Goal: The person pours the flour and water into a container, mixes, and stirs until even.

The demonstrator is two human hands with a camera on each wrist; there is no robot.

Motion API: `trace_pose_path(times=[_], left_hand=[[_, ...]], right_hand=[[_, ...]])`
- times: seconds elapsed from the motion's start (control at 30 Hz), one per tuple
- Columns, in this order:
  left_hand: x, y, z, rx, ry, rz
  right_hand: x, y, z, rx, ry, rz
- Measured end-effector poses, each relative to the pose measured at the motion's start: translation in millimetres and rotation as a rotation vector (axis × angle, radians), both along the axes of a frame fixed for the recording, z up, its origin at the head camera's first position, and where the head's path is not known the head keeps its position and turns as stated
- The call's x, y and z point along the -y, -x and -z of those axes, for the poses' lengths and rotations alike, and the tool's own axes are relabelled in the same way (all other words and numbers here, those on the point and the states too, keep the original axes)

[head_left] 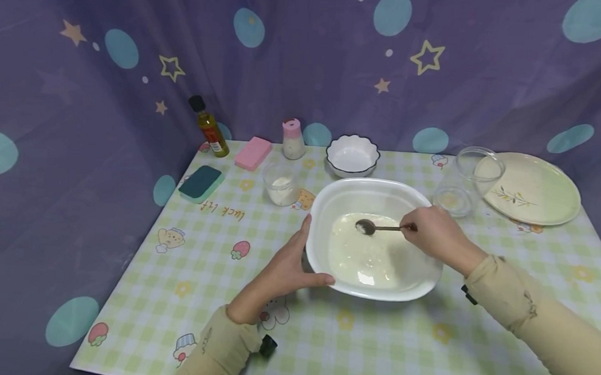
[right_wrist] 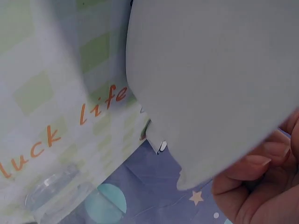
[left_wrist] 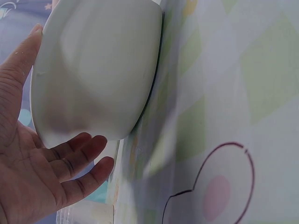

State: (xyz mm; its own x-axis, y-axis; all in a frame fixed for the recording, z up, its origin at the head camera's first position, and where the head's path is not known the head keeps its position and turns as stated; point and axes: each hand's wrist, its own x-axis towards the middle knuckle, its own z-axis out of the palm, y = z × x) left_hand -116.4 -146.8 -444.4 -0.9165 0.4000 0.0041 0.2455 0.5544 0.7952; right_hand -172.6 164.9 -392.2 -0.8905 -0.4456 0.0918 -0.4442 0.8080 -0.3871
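A large white bowl (head_left: 375,238) holding milky white liquid stands mid-table on the checked cloth. My right hand (head_left: 410,228) pinches the handle of a metal spoon (head_left: 366,227), whose bowl sits over the liquid with a little white on it. My left hand (head_left: 311,251) rests against the bowl's left side, thumb along the near wall and fingers up the far side. In the left wrist view the palm (left_wrist: 42,158) lies open beside the bowl's outer wall (left_wrist: 93,70). The right wrist view shows the bowl's underside (right_wrist: 210,79) and curled fingers (right_wrist: 261,186).
Behind the bowl stand a small scalloped white bowl (head_left: 352,155), a glass cup (head_left: 280,183), a pink-capped shaker (head_left: 293,139), an oil bottle (head_left: 209,127), a pink sponge (head_left: 253,153) and a teal sponge (head_left: 201,182). Two glass dishes (head_left: 480,164) and a plate (head_left: 533,187) sit at the right.
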Motion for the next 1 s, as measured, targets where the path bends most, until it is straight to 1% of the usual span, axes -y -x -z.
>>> trace_pose_path(times=[0.13,0.27,0.6,0.8,1.0], left_hand=[[-0.2,0.0,-0.1,-0.01,-0.01,0.002],[-0.5,0.3,0.2,-0.018,-0.019,0.006],[0.1,0.2,1.2,-0.019,-0.013,0.003],[-0.4,0.0,0.8,-0.012,-0.015,-0.004],[-0.5,-0.1,0.4,0.0,-0.012,-0.003]], right_hand=[[-6.1,1.1,-5.5,-0.019,-0.024,0.028],[-14.8,2.1,-9.4,-0.026,-0.038,0.033],[-35.4,1.7,-18.5,0.096,-0.044,0.028],[-42.3,-3.6,-23.1,0.189,-0.058,-0.012],[-41.9,-7.3,-21.4,0.238,-0.028,-0.051]])
